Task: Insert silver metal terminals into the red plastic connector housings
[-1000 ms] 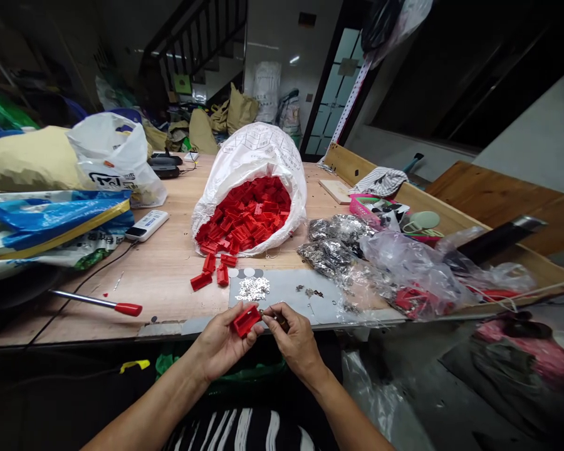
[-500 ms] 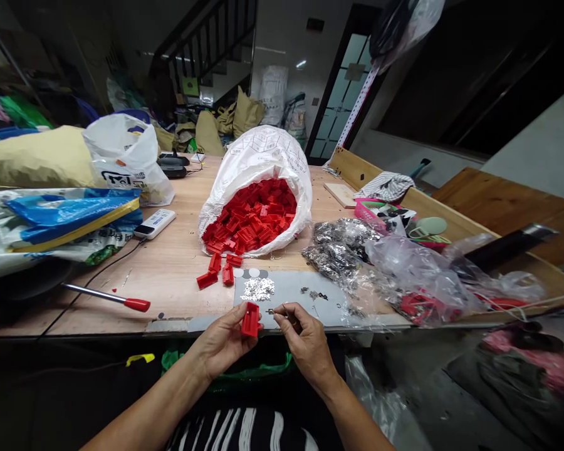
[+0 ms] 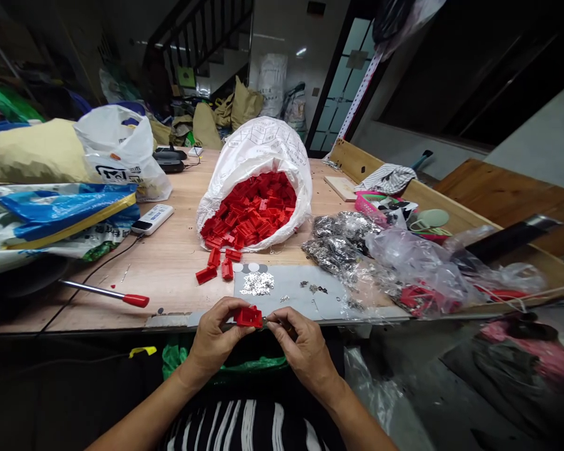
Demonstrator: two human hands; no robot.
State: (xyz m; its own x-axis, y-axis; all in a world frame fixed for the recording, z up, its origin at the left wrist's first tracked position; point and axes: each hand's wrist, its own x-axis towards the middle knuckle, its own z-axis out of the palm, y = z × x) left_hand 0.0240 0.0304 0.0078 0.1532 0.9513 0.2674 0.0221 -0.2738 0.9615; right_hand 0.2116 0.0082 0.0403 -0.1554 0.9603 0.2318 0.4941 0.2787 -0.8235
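My left hand (image 3: 216,332) is closed on a red plastic housing (image 3: 249,317), a small box-like part with an open hollow, held just past the table's front edge. My right hand (image 3: 298,341) is pinched at the housing's right end, with a tiny metal piece (image 3: 265,321) between its fingertips. Something brownish shows under the curled right fingers, too hidden to name. Beyond the hands, a pile of small silvery metal pieces (image 3: 257,283) lies on a grey mat (image 3: 286,275). Several loose red housings (image 3: 207,275) lie left of it.
A white sack (image 3: 263,141) full of red housings lies open toward me. Bagged metal parts (image 3: 341,241) and clear plastic bags (image 3: 413,263) crowd the right. A red-handled rod (image 3: 135,300), a white device (image 3: 153,219) and filled bags (image 3: 66,216) are on the left.
My left hand has turned the red housing from upright to lying sideways. My right hand has brought the tiny metal piece against its right end. The camera view has shifted slightly.
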